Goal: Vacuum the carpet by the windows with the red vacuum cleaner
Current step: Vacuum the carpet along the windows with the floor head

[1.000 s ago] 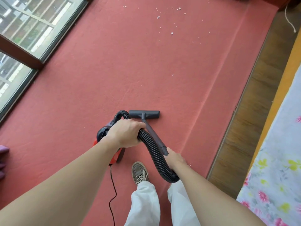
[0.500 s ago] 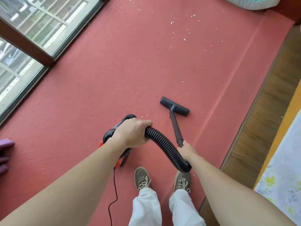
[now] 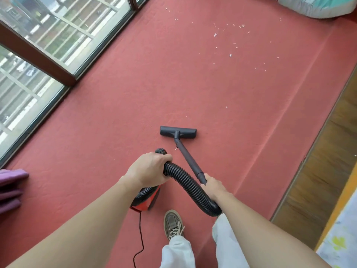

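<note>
The red vacuum cleaner (image 3: pixel 147 199) sits on the red carpet (image 3: pixel 119 105), mostly hidden under my left hand (image 3: pixel 147 170), which grips the top of its ribbed black hose (image 3: pixel 190 187). My right hand (image 3: pixel 212 185) holds the lower end of the dark wand (image 3: pixel 188 157). The flat black floor nozzle (image 3: pixel 178 131) lies on the carpet ahead of me. White crumbs (image 3: pixel 229 55) are scattered farther ahead, toward the upper right. The windows (image 3: pixel 44 41) run along the left edge of the carpet.
A wooden floor strip (image 3: pixel 318 161) borders the carpet on the right, beside a floral bedspread (image 3: pixel 342 238). A pale bundle (image 3: pixel 316 6) lies at the far end. Purple fabric (image 3: pixel 9 188) sits at the left. The black power cord (image 3: pixel 140 240) trails behind, by my shoe (image 3: pixel 173 223).
The nozzle swung out to the right, then came back square in front of me. I have stepped forward, so the crumbs and the far bundle appear closer. Both grips are unchanged.
</note>
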